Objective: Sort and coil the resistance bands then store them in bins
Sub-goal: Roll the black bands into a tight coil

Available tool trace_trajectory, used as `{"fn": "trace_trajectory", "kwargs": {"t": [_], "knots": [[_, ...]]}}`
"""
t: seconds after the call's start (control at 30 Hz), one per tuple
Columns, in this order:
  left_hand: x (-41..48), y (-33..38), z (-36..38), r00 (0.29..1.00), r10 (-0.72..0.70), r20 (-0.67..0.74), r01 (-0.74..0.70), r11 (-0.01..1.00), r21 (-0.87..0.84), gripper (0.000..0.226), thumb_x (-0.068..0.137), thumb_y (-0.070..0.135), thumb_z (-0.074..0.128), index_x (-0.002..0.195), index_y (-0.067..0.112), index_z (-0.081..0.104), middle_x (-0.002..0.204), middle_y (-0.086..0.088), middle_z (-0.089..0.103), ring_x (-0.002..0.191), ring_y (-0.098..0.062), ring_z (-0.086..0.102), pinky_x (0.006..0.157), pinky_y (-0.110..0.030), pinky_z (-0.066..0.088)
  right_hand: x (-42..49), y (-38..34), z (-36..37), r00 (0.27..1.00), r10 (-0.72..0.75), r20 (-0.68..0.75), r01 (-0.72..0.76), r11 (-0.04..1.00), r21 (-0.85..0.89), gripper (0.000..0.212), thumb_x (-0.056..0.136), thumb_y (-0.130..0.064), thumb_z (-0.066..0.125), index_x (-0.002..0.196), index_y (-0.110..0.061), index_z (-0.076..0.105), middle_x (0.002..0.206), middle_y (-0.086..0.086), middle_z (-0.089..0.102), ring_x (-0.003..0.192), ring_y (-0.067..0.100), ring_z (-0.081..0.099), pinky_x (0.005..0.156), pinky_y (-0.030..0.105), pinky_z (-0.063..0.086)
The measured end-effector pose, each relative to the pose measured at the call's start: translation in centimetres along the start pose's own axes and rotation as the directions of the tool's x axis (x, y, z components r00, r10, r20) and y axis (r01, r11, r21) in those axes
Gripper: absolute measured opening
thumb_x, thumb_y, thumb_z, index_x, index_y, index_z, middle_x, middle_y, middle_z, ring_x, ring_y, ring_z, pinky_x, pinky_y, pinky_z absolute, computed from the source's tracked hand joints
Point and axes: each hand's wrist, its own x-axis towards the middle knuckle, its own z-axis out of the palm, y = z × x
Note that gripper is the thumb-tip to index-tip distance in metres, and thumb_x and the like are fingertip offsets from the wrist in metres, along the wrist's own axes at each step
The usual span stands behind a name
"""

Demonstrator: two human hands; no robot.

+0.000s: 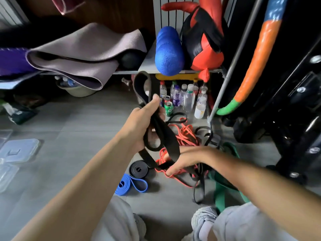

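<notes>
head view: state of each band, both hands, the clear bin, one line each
black band: partly looped, in both hands
left hand: grips its loops
right hand: pinches its lower end
grey band: coiled tight
blue band: rolled flat
red bands: tangled heap
green band: loose, uncoiled
clear bin: lid on

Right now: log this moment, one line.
left hand: grips wide black rubber band | right hand: holds its lower part | floor: coiled grey rubber band, folded blue rubber band

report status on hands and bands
Left hand grips black band, loops raised. Right hand holds its lower run. Black coil, blue coil done on floor. Red band, green band loose in tangle below.
</notes>
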Motion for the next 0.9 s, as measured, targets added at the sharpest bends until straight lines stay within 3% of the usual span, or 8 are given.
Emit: {"fn": "trace_trajectory", "kwargs": {"t": [0.2, 0.3, 0.4, 0.53, 0.63, 0.7, 0.8, 0.9], "knots": [[-0.2, 1.0, -1.8, 0.999, 0.051, -0.009, -0.052, 0.994, -0.093, 0.035, 0.093, 0.043, 0.052, 0.069, 0.016, 0.052, 0.057, 0.002, 0.042, 0.044, -0.010, 0.034, 0.044, -0.018, 0.033, 0.2, 5.3, 5.5, 0.883, 0.318, -0.344, -0.298, 0.948, 0.110, 0.008, 0.082, -0.022, 0.056, 0.075, -0.018, 0.058, 0.078, 0.001, 0.061, 0.074, 0.019, 0.056, 0.064, 0.027, 0.043], [-0.2, 0.5, -3.3, 0.988, -0.147, 0.052, 0.133, 0.968, 0.214, 0.032, 0.090, 0.039, 0.058, 0.070, 0.015, 0.054, 0.051, 0.003, 0.046, 0.041, -0.009, 0.039, 0.044, -0.017, 0.035, -2.1, 7.7, 5.1, 0.834, 0.357, -0.420, -0.370, 0.928, 0.055, 0.013, 0.088, -0.018, 0.055, 0.080, -0.027, 0.058, 0.091, 0.003, 0.067, 0.088, 0.023, 0.063, 0.070, 0.029, 0.047], [-0.2, -0.5, -4.1, 0.926, -0.372, 0.069, 0.156, 0.542, 0.826, 0.027, 0.085, 0.039, 0.065, 0.071, 0.016, 0.059, 0.050, 0.007, 0.052, 0.047, -0.008, 0.049, 0.049, -0.018, 0.038, -4.1, 7.6, 1.7, 0.762, 0.288, -0.580, -0.346, 0.938, 0.010, 0.014, 0.085, -0.011, 0.056, 0.087, -0.025, 0.058, 0.092, 0.003, 0.069, 0.091, 0.025, 0.064, 0.075, 0.032, 0.050], [0.2, -1.3, -3.5, 0.928, -0.367, -0.063, 0.047, -0.052, 0.998, 0.038, 0.074, 0.040, 0.076, 0.073, 0.008, 0.055, 0.066, 0.001, 0.056, 0.062, -0.018, 0.054, 0.059, -0.024, 0.040, -7.9, 3.5, -3.4, 0.712, 0.184, -0.678, -0.362, 0.923, -0.129, 0.023, 0.079, -0.014, 0.062, 0.087, -0.032, 0.050, 0.095, -0.002, 0.062, 0.092, 0.025, 0.058, 0.076, 0.035, 0.049], [0.8, -1.5, -2.6, 0.999, -0.035, -0.015, 0.021, 0.177, 0.984, 0.041, 0.075, 0.042, 0.073, 0.084, 0.007, 0.054, 0.079, -0.006, 0.059, 0.076, -0.024, 0.056, 0.065, -0.027, 0.041, -11.4, -1.3, -6.8, 0.597, -0.020, -0.802, -0.292, 0.926, -0.240, 0.030, 0.077, -0.005, 0.056, 0.095, -0.029, 0.056, 0.088, -0.002, 0.059, 0.081, 0.023, 0.055, 0.069, 0.035, 0.047], [1.1, -1.3, -2.2, 0.983, 0.184, 0.007, -0.095, 0.470, 0.878, 0.031, 0.076, 0.042, 0.071, 0.082, 0.013, 0.061, 0.078, -0.008, 0.064, 0.071, -0.023, 0.059, 0.062, -0.028, 0.042, -14.0, -3.6, -8.3, 0.403, -0.136, -0.905, -0.164, 0.962, -0.218, 0.030, 0.072, -0.005, 0.053, 0.094, -0.025, 0.059, 0.081, -0.006, 0.056, 0.076, 0.016, 0.049, 0.066, 0.029, 0.039], [0.8, -0.8, -2.5, 0.966, 0.259, -0.021, -0.162, 0.666, 0.728, 0.021, 0.076, 0.040, 0.073, 0.074, 0.021, 0.064, 0.071, -0.008, 0.068, 0.057, -0.015, 0.061, 0.054, -0.025, 0.046, -16.0, -3.9, -8.9, 0.162, -0.081, -0.983, 0.065, 0.995, -0.072, 0.024, 0.072, -0.010, 0.050, 0.091, -0.021, 0.060, 0.077, -0.009, 0.055, 0.079, 0.010, 0.050, 0.069, 0.021, 0.034], [0.7, -0.9, -3.3, 0.966, 0.253, -0.051, -0.108, 0.577, 0.810, 0.029, 0.077, 0.041, 0.071, 0.083, 0.013, 0.065, 0.076, -0.010, 0.068, 0.072, -0.028, 0.067, 0.069, -0.038, 0.054, -14.7, -0.5, -6.6, 0.333, 0.096, -0.938, -0.209, 0.978, 0.027, 0.022, 0.081, -0.001, 0.053, 0.097, -0.014, 0.062, 0.086, 0.006, 0.059, 0.090, 0.030, 0.059, 0.071, 0.031, 0.042]]}}
